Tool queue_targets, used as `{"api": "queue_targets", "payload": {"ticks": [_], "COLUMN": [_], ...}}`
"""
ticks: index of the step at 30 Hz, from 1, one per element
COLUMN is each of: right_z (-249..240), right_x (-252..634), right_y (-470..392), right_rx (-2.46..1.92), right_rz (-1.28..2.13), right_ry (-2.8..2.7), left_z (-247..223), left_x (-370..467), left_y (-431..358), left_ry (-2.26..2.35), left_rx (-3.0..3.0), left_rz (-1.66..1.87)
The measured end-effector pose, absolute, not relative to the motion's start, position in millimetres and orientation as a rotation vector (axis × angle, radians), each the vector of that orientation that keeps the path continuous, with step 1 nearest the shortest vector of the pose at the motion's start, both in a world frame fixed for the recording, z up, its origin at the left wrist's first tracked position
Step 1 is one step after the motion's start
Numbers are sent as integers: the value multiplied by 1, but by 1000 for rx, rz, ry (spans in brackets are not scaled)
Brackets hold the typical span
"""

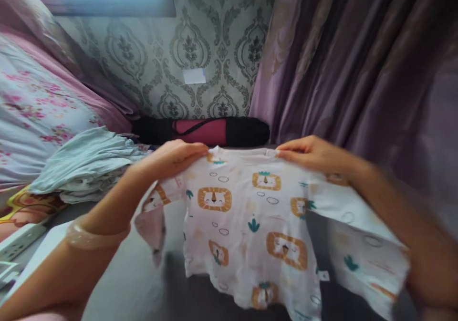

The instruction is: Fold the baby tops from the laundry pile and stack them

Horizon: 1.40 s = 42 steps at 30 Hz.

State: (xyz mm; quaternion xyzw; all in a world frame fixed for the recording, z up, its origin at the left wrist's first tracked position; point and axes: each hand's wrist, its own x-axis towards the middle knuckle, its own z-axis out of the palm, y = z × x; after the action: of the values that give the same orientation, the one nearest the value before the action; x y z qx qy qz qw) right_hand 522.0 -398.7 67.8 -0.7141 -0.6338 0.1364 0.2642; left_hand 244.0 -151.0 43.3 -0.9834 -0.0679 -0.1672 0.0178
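Lion-print shirt (243, 206): suspended by its top edge above a grey surface (118, 283), front broad to the viewer, hem loose. Left hand (179, 155) pinches one shoulder beside the neckline, right hand (304, 151) the other — grip closed on cloth at both ends, presumably to keep the neck taut and let the body drop by its own weight. Sleeves dangle outside the body, one near each forearm. Around: pale folded clothes (89, 161) and a white power strip (21, 242) on the left; black-and-pink rolled bag (203, 131) beyond, against the wall. Possible hindrance — the sleeves, hanging slack beneath the arms.
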Motion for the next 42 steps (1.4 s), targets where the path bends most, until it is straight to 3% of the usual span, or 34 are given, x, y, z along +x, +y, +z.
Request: {"api": "queue_targets", "payload": {"ticks": [6, 10, 34, 42], "right_z": [-67, -114, -151, -141], "right_x": [551, 558, 601, 596], "right_y": [-353, -340, -257, -252], "right_rx": [-2237, -2368, -2433, -2536], "right_rz": [288, 236, 155, 277], "right_ry": [-1787, -1795, -1784, -1602], "left_z": [-89, -129, -149, -118], "left_x": [289, 309, 359, 387], "left_y": [-123, -114, -41, -72], "left_ry": [-469, -601, -841, -788], "left_rx": [-3130, -3124, -3017, -3006], "left_rz": [81, 191, 218, 2]}}
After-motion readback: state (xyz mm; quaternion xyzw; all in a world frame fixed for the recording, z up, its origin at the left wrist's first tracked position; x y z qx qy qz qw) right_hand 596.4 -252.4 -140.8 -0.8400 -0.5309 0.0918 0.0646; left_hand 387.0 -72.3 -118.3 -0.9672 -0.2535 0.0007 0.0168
